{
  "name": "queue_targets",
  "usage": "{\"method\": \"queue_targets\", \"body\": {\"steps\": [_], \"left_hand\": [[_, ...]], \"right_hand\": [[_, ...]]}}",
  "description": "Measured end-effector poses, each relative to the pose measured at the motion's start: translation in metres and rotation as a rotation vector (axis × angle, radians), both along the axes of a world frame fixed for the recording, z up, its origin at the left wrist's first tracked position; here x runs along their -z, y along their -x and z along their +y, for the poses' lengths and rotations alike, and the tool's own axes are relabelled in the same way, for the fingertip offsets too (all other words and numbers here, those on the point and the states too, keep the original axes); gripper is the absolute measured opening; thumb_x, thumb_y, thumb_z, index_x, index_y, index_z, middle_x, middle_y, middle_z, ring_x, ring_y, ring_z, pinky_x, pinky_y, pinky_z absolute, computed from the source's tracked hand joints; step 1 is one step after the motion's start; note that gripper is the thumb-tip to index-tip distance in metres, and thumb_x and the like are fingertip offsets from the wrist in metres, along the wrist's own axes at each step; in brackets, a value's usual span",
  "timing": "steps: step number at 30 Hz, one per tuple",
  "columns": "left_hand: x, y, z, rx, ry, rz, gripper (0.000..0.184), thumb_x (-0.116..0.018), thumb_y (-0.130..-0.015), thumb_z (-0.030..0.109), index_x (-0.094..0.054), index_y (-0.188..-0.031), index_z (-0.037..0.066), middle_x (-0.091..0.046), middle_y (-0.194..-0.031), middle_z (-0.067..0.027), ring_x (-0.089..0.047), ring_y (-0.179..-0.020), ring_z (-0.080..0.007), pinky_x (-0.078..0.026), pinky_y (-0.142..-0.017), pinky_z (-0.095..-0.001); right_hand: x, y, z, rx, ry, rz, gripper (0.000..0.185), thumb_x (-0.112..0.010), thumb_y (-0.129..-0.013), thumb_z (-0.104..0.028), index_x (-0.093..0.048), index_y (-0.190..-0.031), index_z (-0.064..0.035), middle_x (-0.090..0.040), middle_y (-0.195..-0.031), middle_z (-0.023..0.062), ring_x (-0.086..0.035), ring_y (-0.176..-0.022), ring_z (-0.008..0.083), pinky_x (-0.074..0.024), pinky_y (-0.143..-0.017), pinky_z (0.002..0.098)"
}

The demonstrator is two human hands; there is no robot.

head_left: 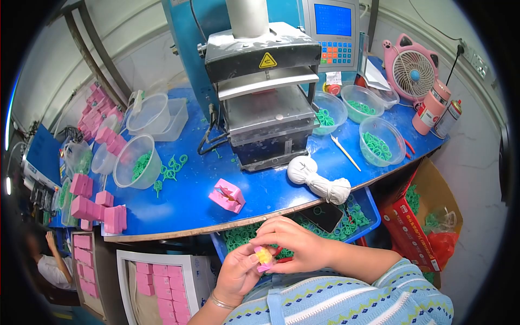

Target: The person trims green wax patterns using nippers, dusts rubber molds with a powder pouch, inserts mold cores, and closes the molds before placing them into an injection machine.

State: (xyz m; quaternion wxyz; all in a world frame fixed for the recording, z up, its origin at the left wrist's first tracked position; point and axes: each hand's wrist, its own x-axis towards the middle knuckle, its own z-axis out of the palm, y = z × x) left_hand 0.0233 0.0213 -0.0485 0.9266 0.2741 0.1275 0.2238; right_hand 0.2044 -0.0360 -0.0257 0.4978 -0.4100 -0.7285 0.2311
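Observation:
Low in the head view, my left hand (237, 273) is closed around a small pink piece with a yellow part (264, 257), pinched between thumb and fingers. My right hand (295, 246) bends over the same piece from the right, its fingertips touching it. Something red shows under the right fingers, too covered to name. Beneath the hands is a blue tray (370, 208) full of green ring-shaped pieces (241, 236), with a dark phone (323, 216) lying on them. A pink block with an opening in its top (227, 196) sits on the blue table beyond the hands.
A press machine (271, 111) stands behind, with a control panel (334, 43). Clear bowls (154, 173) hold green pieces. A tied white cloth bundle (319, 181) lies near the table edge. Pink blocks (89, 208) stack at left; a red carton (410, 227) stands right. Another person sits far left.

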Motion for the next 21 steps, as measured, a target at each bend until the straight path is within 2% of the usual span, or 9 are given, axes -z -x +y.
{"method": "queue_targets", "body": {"steps": [7,9,11,12,13,15,19,21], "left_hand": [[0.004,0.0,-0.001,0.0,0.006,-0.017,0.035,-0.055,-0.087,0.011,-0.05,-0.117,-0.006,-0.059,-0.108,-0.0137,-0.057,-0.095,-0.0188,-0.046,-0.086,-0.0317],[-0.006,-0.005,-0.003,-0.135,-0.107,0.148,0.034,-0.057,-0.086,0.008,-0.05,-0.117,-0.005,-0.059,-0.106,-0.0123,-0.057,-0.094,-0.0172,-0.046,-0.084,-0.03],[-0.01,-0.007,0.006,-0.386,-0.652,0.418,0.036,-0.062,-0.082,0.003,-0.049,-0.115,-0.003,-0.058,-0.101,-0.0097,-0.056,-0.092,-0.0167,-0.046,-0.083,-0.0277],[-0.003,-0.007,0.018,-0.558,-0.886,0.507,0.044,-0.068,-0.076,0.001,-0.047,-0.114,-0.002,-0.055,-0.099,-0.0084,-0.055,-0.088,-0.0158,-0.046,-0.08,-0.0261],[-0.005,-0.006,0.03,-0.705,-1.165,0.665,0.05,-0.072,-0.071,0.003,-0.045,-0.112,-0.002,-0.051,-0.1,-0.0105,-0.054,-0.088,-0.0178,-0.046,-0.077,-0.0277],[-0.022,-0.011,0.048,-0.924,-1.564,0.85,0.055,-0.075,-0.067,0.006,-0.044,-0.112,-0.001,-0.05,-0.1,-0.0134,-0.052,-0.089,-0.0219,-0.047,-0.074,-0.0307],[-0.034,-0.032,0.069,-0.882,-1.575,0.894,0.053,-0.076,-0.065,0.007,-0.046,-0.109,-0.001,-0.05,-0.101,-0.0147,-0.052,-0.092,-0.0265,-0.047,-0.075,-0.0338],[-0.034,-0.039,0.074,-0.703,-1.504,0.818,0.051,-0.075,-0.064,0.007,-0.048,-0.107,0.0,-0.051,-0.102,-0.015,-0.053,-0.093,-0.0283,-0.047,-0.078,-0.0357]], "right_hand": [[0.0,-0.002,0.0,0.03,-0.016,-0.033,0.05,-0.074,-0.068,-0.014,-0.053,-0.112,-0.0023,-0.055,-0.106,0.0124,-0.052,-0.101,0.0288,-0.0394,-0.091,0.0402],[-0.002,-0.003,-0.001,0.04,-0.022,-0.03,0.05,-0.074,-0.069,-0.014,-0.052,-0.112,-0.0023,-0.055,-0.105,0.0123,-0.053,-0.1,0.0293,-0.0397,-0.09,0.0398],[-0.005,-0.006,-0.003,0.218,-0.034,-0.025,0.051,-0.074,-0.069,-0.012,-0.051,-0.113,-0.0019,-0.055,-0.103,0.0129,-0.054,-0.098,0.0294,-0.0424,-0.087,0.0383],[0.002,-0.005,-0.001,0.279,-0.008,0.022,0.051,-0.073,-0.07,-0.008,-0.049,-0.115,-0.001,-0.054,-0.102,0.0139,-0.054,-0.097,0.0282,-0.0455,-0.083,0.0357],[-0.002,-0.009,0.0,0.362,-0.037,-0.031,0.05,-0.07,-0.07,-0.003,-0.048,-0.116,-0.0003,-0.052,-0.103,0.015,-0.054,-0.097,0.027,-0.0471,-0.08,0.0338],[0.006,-0.012,0.003,0.432,0.005,0.031,0.051,-0.067,-0.07,0.001,-0.046,-0.117,-0.0001,-0.051,-0.103,0.0154,-0.054,-0.098,0.0269,-0.0473,-0.08,0.0326],[-0.002,-0.015,0.009,0.405,0.009,0.079,0.053,-0.067,-0.07,0.0,-0.045,-0.118,-0.0005,-0.05,-0.106,0.0156,-0.053,-0.098,0.0276,-0.0464,-0.083,0.0337],[-0.021,-0.019,0.012,0.352,-0.119,-0.029,0.057,-0.071,-0.067,-0.003,-0.047,-0.119,-0.0008,-0.051,-0.11,0.0148,-0.055,-0.097,0.0227,-0.0468,-0.084,0.033]]}}
